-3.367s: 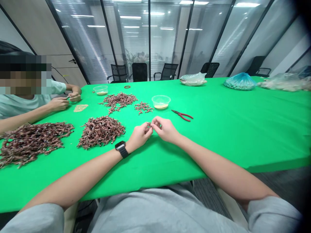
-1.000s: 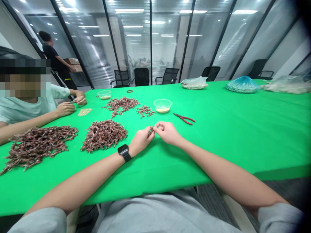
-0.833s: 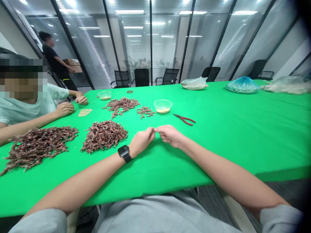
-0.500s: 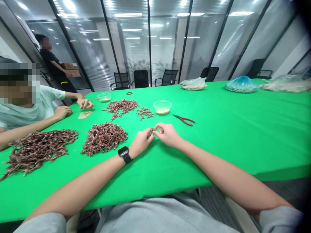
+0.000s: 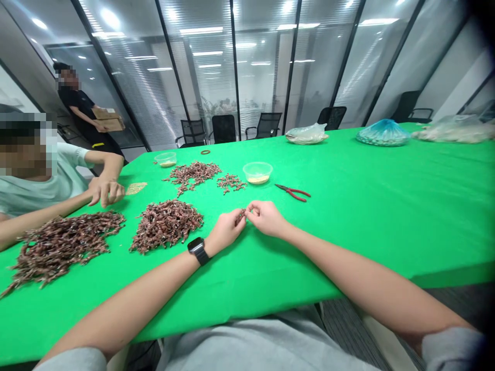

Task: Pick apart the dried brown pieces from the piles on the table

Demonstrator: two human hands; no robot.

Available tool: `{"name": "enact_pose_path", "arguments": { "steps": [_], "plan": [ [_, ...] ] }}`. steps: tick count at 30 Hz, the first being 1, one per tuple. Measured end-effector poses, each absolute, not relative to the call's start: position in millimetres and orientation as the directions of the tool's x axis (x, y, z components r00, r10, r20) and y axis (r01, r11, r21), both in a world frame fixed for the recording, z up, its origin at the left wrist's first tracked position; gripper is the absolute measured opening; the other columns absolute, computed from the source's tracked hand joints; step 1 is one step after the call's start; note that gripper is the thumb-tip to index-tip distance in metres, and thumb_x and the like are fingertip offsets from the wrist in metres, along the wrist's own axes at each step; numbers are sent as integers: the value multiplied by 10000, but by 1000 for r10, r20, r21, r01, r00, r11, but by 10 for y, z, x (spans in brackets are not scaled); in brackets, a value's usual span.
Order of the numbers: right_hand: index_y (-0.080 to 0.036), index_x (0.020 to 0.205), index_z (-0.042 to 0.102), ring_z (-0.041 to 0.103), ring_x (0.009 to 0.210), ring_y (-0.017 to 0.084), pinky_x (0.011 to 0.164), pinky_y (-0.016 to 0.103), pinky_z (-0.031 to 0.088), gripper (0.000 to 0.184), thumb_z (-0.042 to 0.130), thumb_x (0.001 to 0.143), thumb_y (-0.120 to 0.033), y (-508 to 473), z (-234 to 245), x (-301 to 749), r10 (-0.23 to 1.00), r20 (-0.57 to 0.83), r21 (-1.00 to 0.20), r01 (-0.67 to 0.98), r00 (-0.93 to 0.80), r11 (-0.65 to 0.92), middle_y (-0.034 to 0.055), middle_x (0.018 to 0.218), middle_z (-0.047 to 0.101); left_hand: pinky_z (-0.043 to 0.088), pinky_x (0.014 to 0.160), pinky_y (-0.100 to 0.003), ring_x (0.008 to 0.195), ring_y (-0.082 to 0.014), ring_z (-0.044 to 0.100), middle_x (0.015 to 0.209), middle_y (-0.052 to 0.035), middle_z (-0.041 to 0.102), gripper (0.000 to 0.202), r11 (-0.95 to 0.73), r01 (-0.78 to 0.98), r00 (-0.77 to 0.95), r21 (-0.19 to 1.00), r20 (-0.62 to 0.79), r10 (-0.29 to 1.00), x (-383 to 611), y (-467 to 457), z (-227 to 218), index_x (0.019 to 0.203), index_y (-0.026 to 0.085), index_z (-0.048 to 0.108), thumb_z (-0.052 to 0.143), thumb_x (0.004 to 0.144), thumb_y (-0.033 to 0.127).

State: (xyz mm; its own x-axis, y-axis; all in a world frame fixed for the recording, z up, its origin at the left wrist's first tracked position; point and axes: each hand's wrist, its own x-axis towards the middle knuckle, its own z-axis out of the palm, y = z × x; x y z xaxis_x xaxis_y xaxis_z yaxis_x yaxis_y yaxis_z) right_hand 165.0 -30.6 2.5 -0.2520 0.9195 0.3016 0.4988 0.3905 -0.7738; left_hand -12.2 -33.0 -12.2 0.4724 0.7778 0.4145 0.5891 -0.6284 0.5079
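Brown piece [image 5: 240, 215], fingertip-tight: left hand [image 5: 225, 233], right hand [image 5: 267, 219]

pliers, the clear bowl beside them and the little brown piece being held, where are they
pliers [image 5: 294, 192]: head view, on the red handles near the joint.
bowl [image 5: 246, 172]: head view, on its left wall.
piece [image 5: 241, 215]: head view, on its visible brown middle.

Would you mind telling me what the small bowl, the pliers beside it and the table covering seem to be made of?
The small bowl looks like thin clear plastic, glossy: its pale contents show through the wall. The pliers have a dark, metal-looking nose and red handles, probably plastic-coated. The table covering seems matte green cloth, draping over the edge.
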Motion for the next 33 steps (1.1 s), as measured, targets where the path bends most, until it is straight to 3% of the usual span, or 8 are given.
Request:
{"name": "enact_pose_path", "arguments": {
  "steps": [4, 7, 9, 13, 15, 17, 23, 33],
  "plan": [
    [-173, 729, 583, 277, 414, 75, 441, 234, 211, 123, 599, 818, -257, -336, 92, 1623, 980, -48, -976, 216, -195, -5, -94, 461, 388, 306, 598, -237, 598, -113, 494, 695, 14, 577, 140, -634, 629, 481, 450, 416, 772, -129, -336, -141, 908, 167, 593, 488, 972, 235],
    [-212, 652, 437, 163, 418, 61, 417, 226, 144, 247, 644, 778, -264, -333, 133, 1645, 914, -259, -959, -29, -310, -282, -130, 455, 236, 322, 612, -242, 623, -125, 529, 733, 0, 599, 147, -648, 639, 491, 416, 428, 759, -134, -335, -149, 948, 174, 593, 470, 988, 242],
    [-216, 652, 414, 142, 432, 60, 423, 225, 132, 278, 654, 781, -271, -316, 132, 1664, 892, -278, -945, -63, -356, -320, -133, 471, 210, 324, 615, -242, 619, -123, 522, 734, -1, 598, 153, -652, 634, 483, 415, 446, 753, -133, -328, -154, 967, 170, 602, 473, 991, 248],
    [-165, 811, 611, 291, 450, 84, 483, 237, 218, 158, 590, 876, -308, -278, 64, 1693, 969, 66, -951, 278, -238, 133, -84, 488, 376, 310, 599, -233, 579, -108, 469, 654, 23, 552, 150, -622, 621, 426, 478, 460, 779, -128, -304, -152, 940, 149, 635, 518, 961, 239],
    [-151, 870, 674, 385, 498, 98, 541, 249, 251, 162, 578, 902, -277, -274, 29, 1710, 897, 338, -729, 524, -284, 440, -50, 524, 472, 292, 585, -232, 559, -104, 438, 612, 34, 525, 170, -598, 616, 402, 513, 448, 798, -127, -297, -143, 913, 141, 646, 526, 955, 254],
    [-153, 956, 710, 461, 549, 112, 583, 259, 269, 185, 562, 929, -259, -283, 14, 1728, 800, 461, -485, 645, -384, 590, -17, 589, 570, 283, 578, -233, 551, -103, 425, 593, 35, 523, 198, -576, 609, 388, 546, 428, 816, -126, -299, -127, 884, 138, 646, 522, 955, 275],
    [-171, 932, 701, 621, 704, 159, 633, 280, 287, 236, 496, 991, -273, -312, 61, 1734, 716, 454, -121, 760, -530, 639, 70, 844, 735, 294, 573, -236, 525, -104, 438, 562, 28, 567, 261, -537, 587, 391, 606, 368, 844, -113, -338, -54, 786, 146, 611, 498, 956, 309],
    [-118, 963, 673, 684, 742, 191, 625, 282, 318, 242, 475, 1026, -244, -336, 93, 1683, 751, 320, 18, 796, -577, 604, 107, 856, 753, 376, 556, -205, 542, -90, 498, 703, 8, 651, 202, -447, 363, 520, 818, 220, 826, -131, -337, -31, 879, 148, 612, 462, 940, 268]
  ]
}}
